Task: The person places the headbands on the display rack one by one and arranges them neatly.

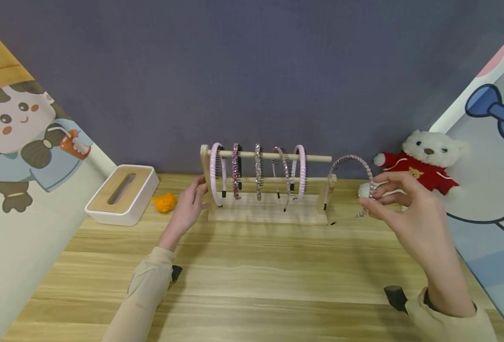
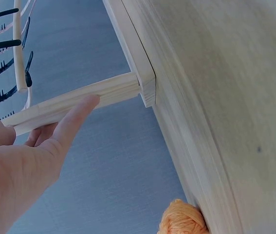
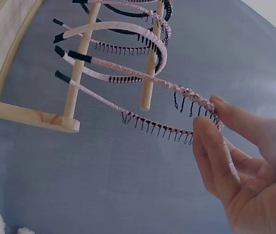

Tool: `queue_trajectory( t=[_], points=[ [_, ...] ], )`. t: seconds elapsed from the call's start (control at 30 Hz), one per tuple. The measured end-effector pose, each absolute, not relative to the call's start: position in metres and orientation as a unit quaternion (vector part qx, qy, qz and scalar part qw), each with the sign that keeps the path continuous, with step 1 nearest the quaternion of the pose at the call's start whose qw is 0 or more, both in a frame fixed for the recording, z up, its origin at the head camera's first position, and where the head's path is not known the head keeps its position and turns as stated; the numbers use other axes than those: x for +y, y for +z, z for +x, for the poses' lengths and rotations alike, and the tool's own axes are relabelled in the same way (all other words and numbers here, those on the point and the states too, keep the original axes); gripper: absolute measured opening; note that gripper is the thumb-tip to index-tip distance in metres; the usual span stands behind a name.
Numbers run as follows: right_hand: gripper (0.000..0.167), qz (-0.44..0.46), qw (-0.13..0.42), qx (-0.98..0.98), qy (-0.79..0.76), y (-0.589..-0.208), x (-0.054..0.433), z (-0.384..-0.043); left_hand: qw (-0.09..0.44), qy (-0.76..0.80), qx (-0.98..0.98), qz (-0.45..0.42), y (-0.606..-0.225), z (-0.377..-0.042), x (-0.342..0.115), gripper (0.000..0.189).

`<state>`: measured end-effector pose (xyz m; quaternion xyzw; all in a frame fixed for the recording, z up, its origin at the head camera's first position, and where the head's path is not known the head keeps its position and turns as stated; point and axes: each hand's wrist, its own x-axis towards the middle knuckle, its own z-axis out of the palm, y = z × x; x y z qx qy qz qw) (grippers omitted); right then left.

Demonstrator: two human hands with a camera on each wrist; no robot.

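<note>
At the right end of a wooden headband rack, my right hand pinches a pink beaded headband by its curved top between thumb and fingers. In the right wrist view, the headband's black-tipped ends point toward the rack and dark comb teeth line its inner side. The rack's rods carry several headbands: wide pale pink ones, a pink glittery one, a silvery one and a thin beaded one. My left hand holds the rack's left upright, its fingertips partly hidden behind the wood.
A white tissue box with a wooden lid stands at the left, beside a small orange item. A white teddy bear in a red sweater sits at the back right. Behind the rack rises a dark blue-grey panel.
</note>
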<state>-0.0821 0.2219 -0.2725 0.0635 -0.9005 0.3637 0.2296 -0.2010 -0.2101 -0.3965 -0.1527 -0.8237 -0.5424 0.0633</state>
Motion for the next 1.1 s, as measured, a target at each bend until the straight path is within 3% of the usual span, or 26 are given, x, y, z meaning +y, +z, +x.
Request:
queue_trajectory(
  t=[0.57, 1.1],
  points=[
    [0.048, 0.080, 0.280, -0.886, 0.362, -0.264, 0.209, -0.110, 0.057, -0.550, -0.821, -0.143, -0.395, -0.200, -0.210, 0.044],
    [0.046, 0.114, 0.293, -0.883, 0.350, -0.262, 0.184, -0.143, 0.056, -0.551, -0.819, -0.152, -0.397, -0.202, -0.211, 0.046]
  ],
)
